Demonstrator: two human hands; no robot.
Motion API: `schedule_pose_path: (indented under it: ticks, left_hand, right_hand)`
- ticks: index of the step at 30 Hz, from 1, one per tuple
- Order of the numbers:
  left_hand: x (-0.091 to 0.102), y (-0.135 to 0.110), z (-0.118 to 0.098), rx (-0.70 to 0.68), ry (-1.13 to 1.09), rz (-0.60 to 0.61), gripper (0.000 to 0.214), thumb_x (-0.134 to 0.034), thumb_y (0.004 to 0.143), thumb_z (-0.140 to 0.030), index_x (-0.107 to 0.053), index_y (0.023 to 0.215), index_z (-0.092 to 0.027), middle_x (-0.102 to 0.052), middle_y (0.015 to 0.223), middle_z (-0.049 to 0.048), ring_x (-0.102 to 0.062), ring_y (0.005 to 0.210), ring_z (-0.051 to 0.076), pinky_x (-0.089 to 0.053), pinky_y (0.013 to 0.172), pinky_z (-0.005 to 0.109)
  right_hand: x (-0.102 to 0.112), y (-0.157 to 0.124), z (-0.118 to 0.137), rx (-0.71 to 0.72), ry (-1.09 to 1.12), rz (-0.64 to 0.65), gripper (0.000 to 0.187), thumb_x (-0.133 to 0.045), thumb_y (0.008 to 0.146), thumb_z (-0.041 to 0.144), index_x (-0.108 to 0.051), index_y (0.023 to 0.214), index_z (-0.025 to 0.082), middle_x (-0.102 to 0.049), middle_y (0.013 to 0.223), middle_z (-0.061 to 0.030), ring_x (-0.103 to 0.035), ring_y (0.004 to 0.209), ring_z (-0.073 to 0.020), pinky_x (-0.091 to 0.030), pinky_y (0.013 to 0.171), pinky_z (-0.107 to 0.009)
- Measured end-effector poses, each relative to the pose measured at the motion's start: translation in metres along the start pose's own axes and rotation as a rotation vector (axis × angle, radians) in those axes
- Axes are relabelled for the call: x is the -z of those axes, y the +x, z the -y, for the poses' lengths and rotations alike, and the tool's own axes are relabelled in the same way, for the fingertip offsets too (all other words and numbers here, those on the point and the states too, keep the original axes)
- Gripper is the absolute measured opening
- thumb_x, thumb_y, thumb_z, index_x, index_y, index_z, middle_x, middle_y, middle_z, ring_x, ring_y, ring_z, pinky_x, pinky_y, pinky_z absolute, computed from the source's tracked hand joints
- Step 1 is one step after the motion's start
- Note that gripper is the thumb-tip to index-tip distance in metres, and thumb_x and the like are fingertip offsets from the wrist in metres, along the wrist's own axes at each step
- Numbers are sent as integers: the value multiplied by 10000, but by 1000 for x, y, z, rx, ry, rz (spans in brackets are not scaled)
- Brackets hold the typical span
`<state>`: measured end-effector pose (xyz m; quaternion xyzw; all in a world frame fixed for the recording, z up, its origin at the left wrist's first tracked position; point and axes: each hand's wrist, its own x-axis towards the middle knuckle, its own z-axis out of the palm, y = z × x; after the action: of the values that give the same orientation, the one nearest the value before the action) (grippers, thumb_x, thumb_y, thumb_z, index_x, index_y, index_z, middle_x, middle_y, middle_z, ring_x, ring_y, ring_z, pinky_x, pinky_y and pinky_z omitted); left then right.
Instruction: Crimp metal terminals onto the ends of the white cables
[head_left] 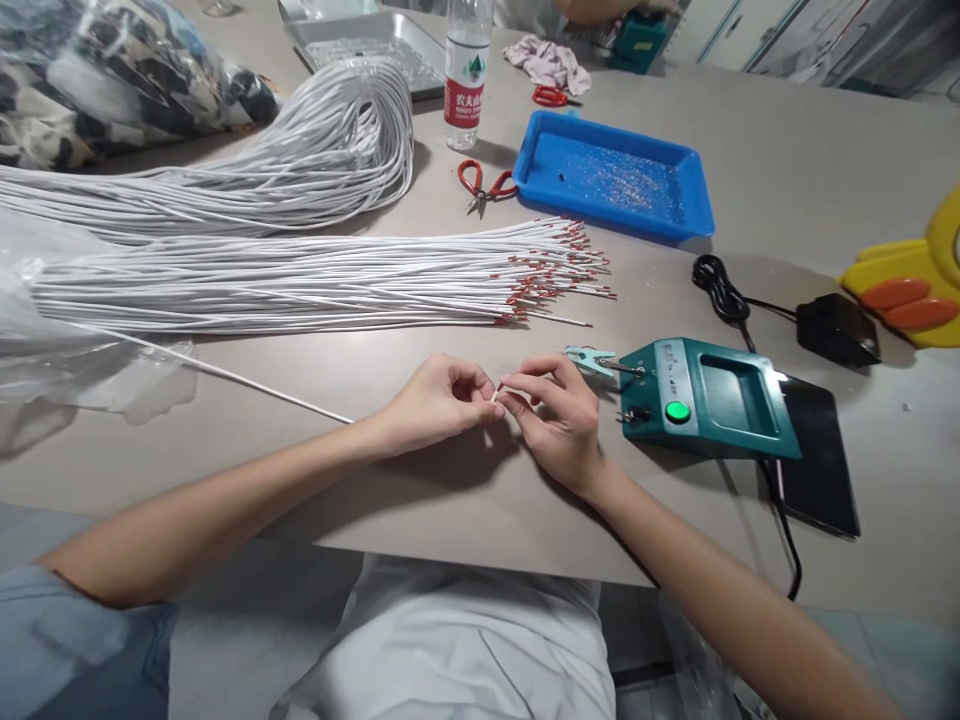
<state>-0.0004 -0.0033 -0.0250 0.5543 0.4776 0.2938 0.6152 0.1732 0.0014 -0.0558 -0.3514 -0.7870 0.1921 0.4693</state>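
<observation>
My left hand (442, 398) is closed in a pinch on the end of a single white wire (247, 381) that runs off to the left over the table. My right hand (551, 410) meets it fingertip to fingertip, pinching the same wire end or a tiny piece on it; too small to name. Just right of my hands sits a green device (705, 400) with a green button and a small clip (589, 358) on its left side. Behind my hands lies a bundle of white wires with red tips (337, 280).
A larger coil of white wires (315, 150) lies at the back left. A blue tray (615, 175), red-handled snips (480, 182), a water bottle (465, 75), a black phone (821, 460), a black adapter with cable (836, 328) and plastic bags (45, 330) also occupy the grey table.
</observation>
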Motion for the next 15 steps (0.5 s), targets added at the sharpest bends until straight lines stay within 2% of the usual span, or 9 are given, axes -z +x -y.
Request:
schedule_pose_path:
  ticks: [5,15]
  left_hand:
    - [0,-1,2,3,-14,-3,165,-644,699,-220,-544,621,-114,-450,477,-65,-381,430,28,-298,427,139]
    - [0,-1,4,-21,-47,-18,168,-649,707,-233,-561,631,-111,-485,499,-53,-401,432,30,-319,436,146]
  right_hand:
    - [0,-2,0,80,-73,-52,197,-656,765,102,-672,916,228,-584,816,-26,-574,738,-142,-492,641,-284]
    - [-1,-1,0,61,-72,-35,124,-650,763,110,-616,830,209,-583,801,-24,-567,727,-144,-474,622,-281]
